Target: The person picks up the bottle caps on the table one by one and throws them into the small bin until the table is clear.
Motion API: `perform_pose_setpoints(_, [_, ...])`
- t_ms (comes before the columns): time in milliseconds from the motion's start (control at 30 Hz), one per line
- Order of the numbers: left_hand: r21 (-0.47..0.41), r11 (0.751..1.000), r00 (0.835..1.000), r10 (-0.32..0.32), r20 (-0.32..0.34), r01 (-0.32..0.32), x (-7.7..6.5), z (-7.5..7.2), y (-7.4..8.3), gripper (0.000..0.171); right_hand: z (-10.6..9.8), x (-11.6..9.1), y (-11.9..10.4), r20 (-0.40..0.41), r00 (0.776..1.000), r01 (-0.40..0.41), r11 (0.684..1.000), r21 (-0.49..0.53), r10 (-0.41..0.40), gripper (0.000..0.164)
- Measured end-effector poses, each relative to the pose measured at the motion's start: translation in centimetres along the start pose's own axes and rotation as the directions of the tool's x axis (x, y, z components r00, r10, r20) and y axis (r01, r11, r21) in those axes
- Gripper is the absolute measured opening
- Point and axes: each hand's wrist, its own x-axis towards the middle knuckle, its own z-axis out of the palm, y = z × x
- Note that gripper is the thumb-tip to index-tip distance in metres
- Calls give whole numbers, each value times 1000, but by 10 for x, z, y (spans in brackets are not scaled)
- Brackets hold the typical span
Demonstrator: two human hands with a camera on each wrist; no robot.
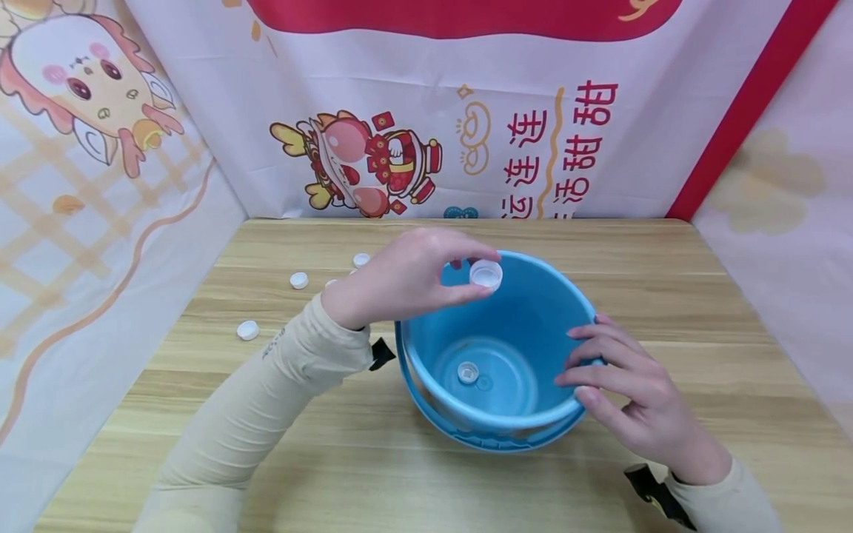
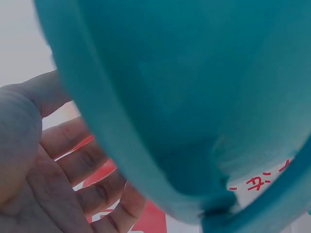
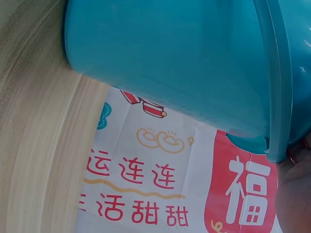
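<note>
So the left hand (image 1: pixel 408 275) has a white cap (image 1: pixel 486 275) pinched between thumb and fingers, held up over the mouth of a blue bucket (image 1: pixel 506 420). The right hand (image 1: pixel 645 389) grips the bucket's rim on the right side, fingertips curled over to the inside. There's one cap (image 1: pixel 468 372) lying down on the bucket floor, and a few loose caps (image 1: pixel 299 280) sit on the wooden table (image 1: pixel 320 474) to the left, some partly hidden behind the left hand and wrist. Bucket's handle (image 1: pixel 496 444) hangs along the near side, below the rim.
</note>
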Motion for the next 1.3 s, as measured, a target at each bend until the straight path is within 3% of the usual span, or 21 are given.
perform_pose_setpoints(733, [41,999,999,-6,38,4,2,5,-4,49,0,1,2,12,1000,-11,1000,-11,11,28])
perform_pose_setpoints(1033, [66,998,996,-25,90,19,-1,6,-6,50,0,0,1,19,1000,-21,1000,-22,21,29])
perform_pose_setpoints(1300, [44,998,998,-41,51,39,-8,4,-15,45,1,5,-3,7,1000,-15,1000,-20,15,32])
